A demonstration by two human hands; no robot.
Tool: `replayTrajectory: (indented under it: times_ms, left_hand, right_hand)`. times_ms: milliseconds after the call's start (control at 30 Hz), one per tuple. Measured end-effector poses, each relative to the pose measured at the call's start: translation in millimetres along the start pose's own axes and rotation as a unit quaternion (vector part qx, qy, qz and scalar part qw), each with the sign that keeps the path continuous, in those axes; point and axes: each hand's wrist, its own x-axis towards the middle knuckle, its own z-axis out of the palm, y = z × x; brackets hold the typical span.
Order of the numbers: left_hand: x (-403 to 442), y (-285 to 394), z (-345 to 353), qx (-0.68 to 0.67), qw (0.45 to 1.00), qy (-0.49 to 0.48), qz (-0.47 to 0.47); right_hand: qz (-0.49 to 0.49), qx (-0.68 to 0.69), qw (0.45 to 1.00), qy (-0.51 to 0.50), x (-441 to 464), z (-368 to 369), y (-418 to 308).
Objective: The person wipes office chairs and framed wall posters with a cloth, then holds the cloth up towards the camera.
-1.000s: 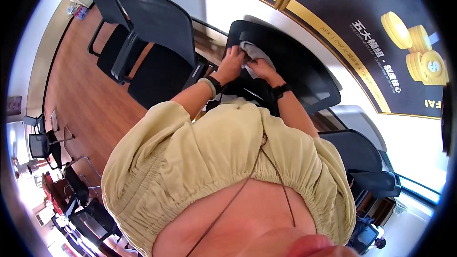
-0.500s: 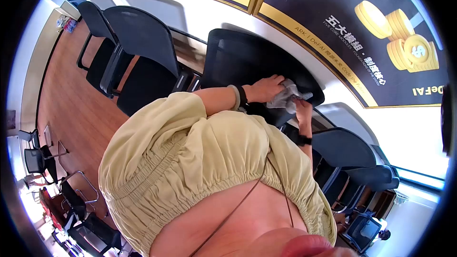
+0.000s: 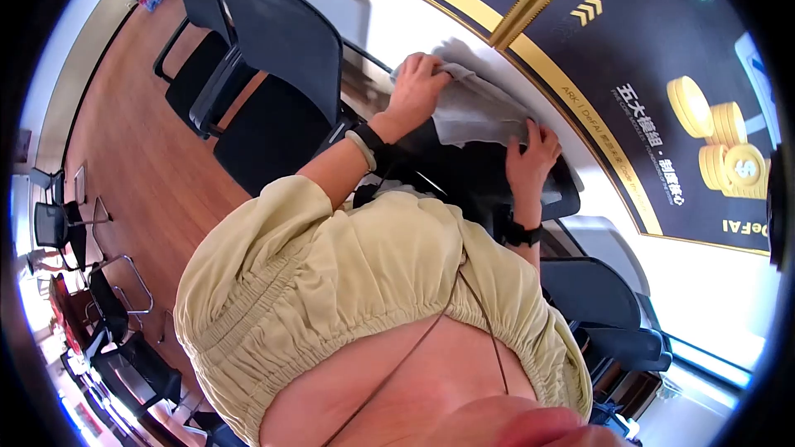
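Note:
A grey cloth [image 3: 480,108] lies spread over the top of a black chair's backrest [image 3: 476,167]. My left hand [image 3: 416,87] has its fingers curled over the cloth's left part, near the wall. At the other end of the cloth is my right hand [image 3: 532,159], its thumb and index finger at the cloth's edge and its other fingers slightly apart over the backrest. The cloth looks drawn out between both hands. The chair's seat is mostly hidden by my arms and body.
Black chairs [image 3: 286,37] stand along the wall to the left, and another chair [image 3: 592,290] is at the right. Gold-framed posters [image 3: 613,74] hang just beyond the backrest. Wooden floor [image 3: 132,141] stretches to the left, with more chairs farther off.
The cloth was bunched up between my hands low on the backrest; now it is spread out along the top edge. My left hand has moved up and left, and the view has shifted.

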Motion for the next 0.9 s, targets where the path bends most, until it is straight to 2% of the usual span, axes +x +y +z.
replayTrajectory:
  times_ms: [133, 233, 333, 367, 467, 567, 633, 667, 733, 767, 867, 900]
  left_hand:
    - [-2, -22, -13, 0.058, 0.998, 0.038, -0.004]
    - [-4, -30, -14, 0.074, 0.997, 0.035, -0.007]
    - [0, -36, -7, 0.05, 0.998, 0.01, -0.023]
    - [0, -42, 2, 0.02, 0.999, -0.01, -0.035]
    - [12, -52, 1, -0.056, 0.997, -0.041, -0.041]
    - [22, -60, -17, -0.166, 0.98, -0.073, -0.079]
    - [28, -61, -35, -0.231, 0.964, -0.071, -0.11]
    - [32, -58, -46, -0.249, 0.954, -0.1, -0.135]
    - [39, -46, -75, -0.281, 0.929, -0.154, -0.185]
    - [39, -42, -79, -0.326, 0.929, -0.107, -0.136]
    - [39, -38, -89, -0.359, 0.92, -0.107, -0.115]
    - [40, -34, -100, -0.382, 0.903, -0.152, -0.126]
  right_hand:
    - [-0.015, -0.055, 0.997, -0.057, 14, 7, -42]
    - [-0.03, 0.056, 0.988, -0.14, 20, 27, -56]
    - [-0.015, 0.171, 0.972, -0.158, 21, 56, -72]
    - [0.034, 0.155, 0.96, -0.23, 24, 60, -78]
    - [-0.028, 0.147, 0.982, -0.113, 28, 81, -73]
    - [-0.054, 0.163, 0.984, -0.051, 30, 87, -58]
    - [0.011, 0.268, 0.962, -0.043, 28, 94, -54]
    - [0.044, 0.321, 0.945, -0.039, 26, 98, -52]
    - [0.051, 0.36, 0.932, 0.0, 20, 99, -50]
    - [0.054, 0.379, 0.924, 0.02, 17, 97, -49]
    - [0.078, 0.305, 0.949, -0.006, -2, 65, -33]
    - [0.1, 0.354, 0.93, -0.004, -11, 60, -22]
